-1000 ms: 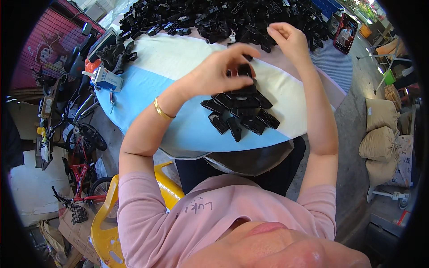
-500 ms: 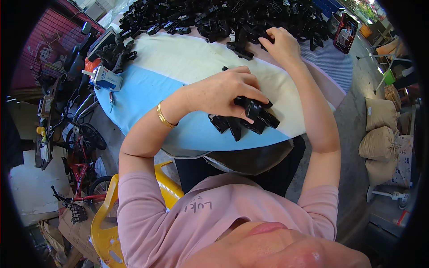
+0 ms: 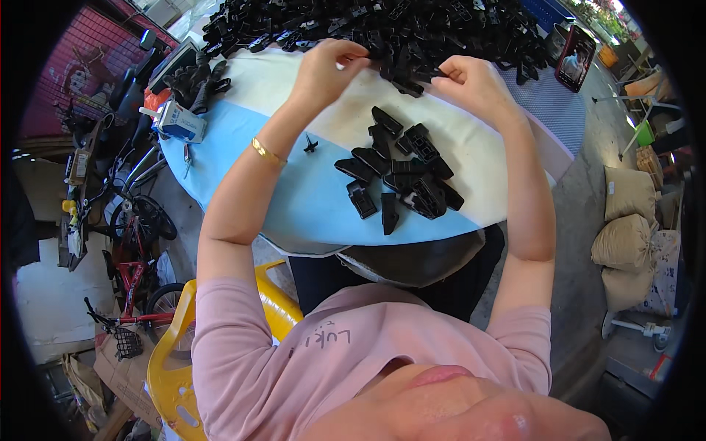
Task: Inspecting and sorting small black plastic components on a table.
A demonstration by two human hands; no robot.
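**Heap of black parts (image 3: pixel 456 37) runs out of frame**

At twelve o'clock, the left hand (image 3: pixel 329 70) curls at the heap's near edge; whether it grips anything cannot be told. At one o'clock, the right hand (image 3: pixel 474 84) bends beside the heap, its grasp equally unclear. At six o'clock from both, a smaller cluster of black parts (image 3: pixel 412 167) overlaps on the cloth-covered worktop (image 3: pixel 294 213), some pieces partly hidden. A small dark piece (image 3: pixel 311 145) at eleven o'clock defies identification.
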